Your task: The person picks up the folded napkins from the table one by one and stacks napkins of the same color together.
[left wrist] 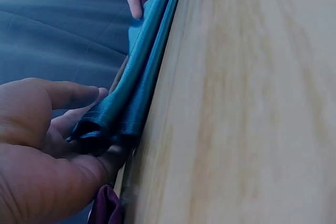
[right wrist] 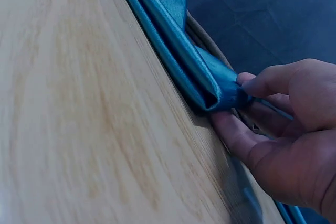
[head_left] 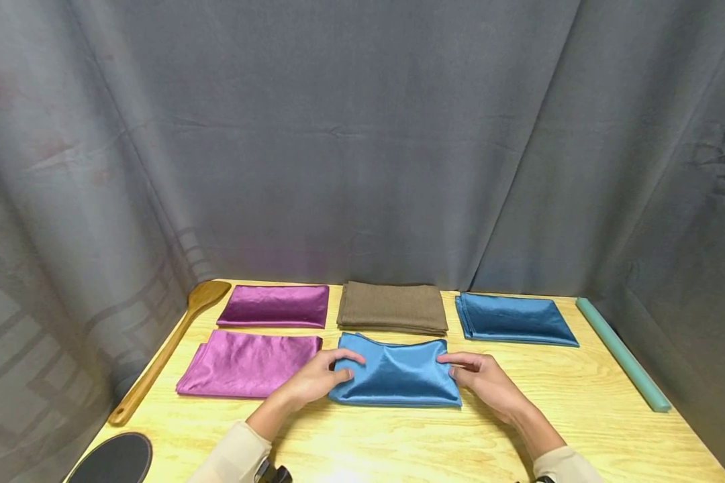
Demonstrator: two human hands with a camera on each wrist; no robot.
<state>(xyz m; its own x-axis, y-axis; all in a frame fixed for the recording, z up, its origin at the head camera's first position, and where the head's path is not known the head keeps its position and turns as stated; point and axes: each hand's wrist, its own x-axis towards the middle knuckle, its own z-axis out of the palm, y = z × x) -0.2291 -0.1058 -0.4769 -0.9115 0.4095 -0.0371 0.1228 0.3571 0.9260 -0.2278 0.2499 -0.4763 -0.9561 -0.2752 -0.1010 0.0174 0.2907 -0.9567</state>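
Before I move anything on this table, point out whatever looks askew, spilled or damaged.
Slightly askew: the folded, shiny light-purple cloth beside the left hand, its layers uneven at the left edge. The folded, shiny light-blue cloth looks puckered between that hand and the right hand. No spill or damage shows.

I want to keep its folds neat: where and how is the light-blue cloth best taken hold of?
Probably at both short ends, the left hand coming from the left and the right hand from the right. The light-blue cloth is a wide stack of folded layers, so pinching each end should limit slipping. The brown cloth close behind leaves little room there.
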